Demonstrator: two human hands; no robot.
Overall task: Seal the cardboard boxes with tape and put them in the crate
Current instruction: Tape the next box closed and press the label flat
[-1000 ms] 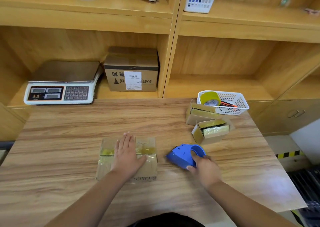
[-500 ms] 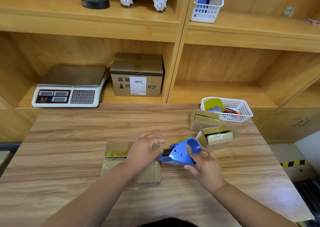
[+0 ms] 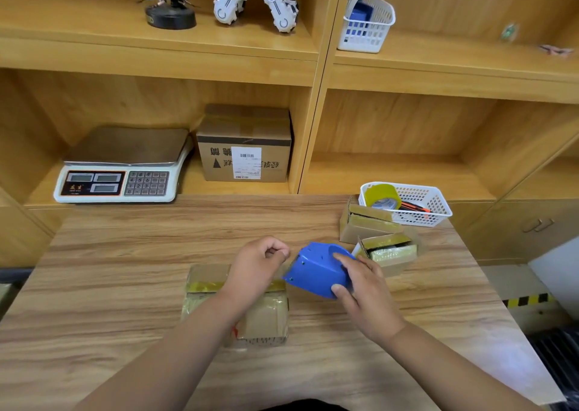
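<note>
My right hand (image 3: 365,288): gripping the blue tape dispenser (image 3: 313,272) at the cardboard box (image 3: 266,316)'s far-right corner.
My left hand (image 3: 257,269): above the box, fingers curled; whether it pinches tape, I cannot tell.
Box: its yellow tape strip (image 3: 203,286) runs left-right.

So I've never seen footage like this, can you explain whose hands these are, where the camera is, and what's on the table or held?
No machine: a person's bare hands, filmed by one head-worn camera looking down. The right hand grips a blue tape dispenser. The left hand is above a cardboard box, fingers curled; whether it pinches tape is unclear. The wooden table carries a small open box, another box behind it, and a white basket holding a yellow tape roll.
</note>
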